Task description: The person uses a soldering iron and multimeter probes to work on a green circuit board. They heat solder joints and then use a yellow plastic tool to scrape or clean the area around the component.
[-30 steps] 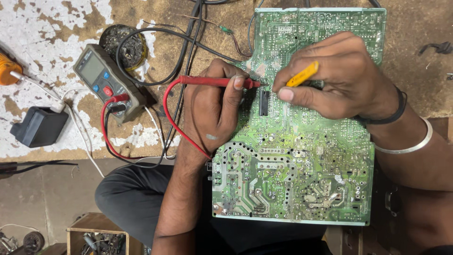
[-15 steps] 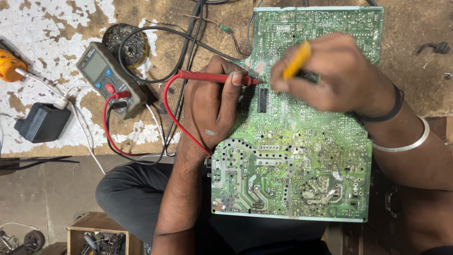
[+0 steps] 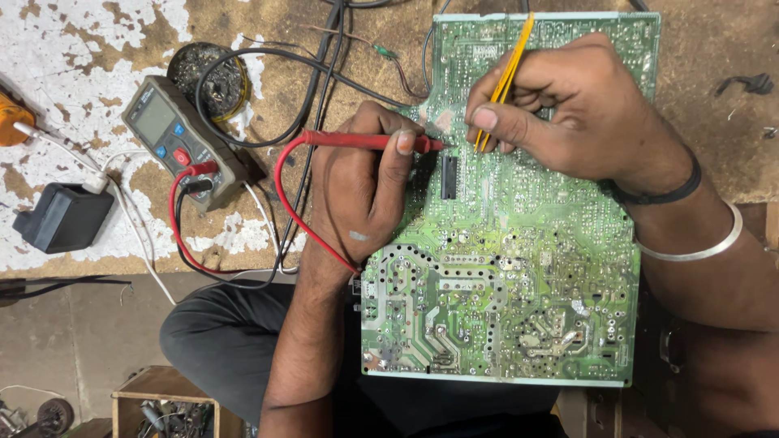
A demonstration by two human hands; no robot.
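A large green circuit board (image 3: 503,276) lies solder side up on the worn bench, reaching over my lap. My left hand (image 3: 361,182) grips a red meter probe (image 3: 365,140), its tip on the board near a black chip (image 3: 449,177). My right hand (image 3: 568,101) holds yellow tweezers (image 3: 505,77) upright, their points touching the board just right of the probe tip. A red lead (image 3: 284,211) loops from the probe back to the grey multimeter (image 3: 174,134).
Left of the board lie the multimeter, a round tin of dark flux (image 3: 213,75), a black power adapter (image 3: 61,217) with a white cable, and several black cables (image 3: 324,65). A wooden box of parts (image 3: 166,405) stands on the floor below.
My right hand has turned the tweezers from lying flat to standing upright and set their points on the board. The left hand and red probe stay put.
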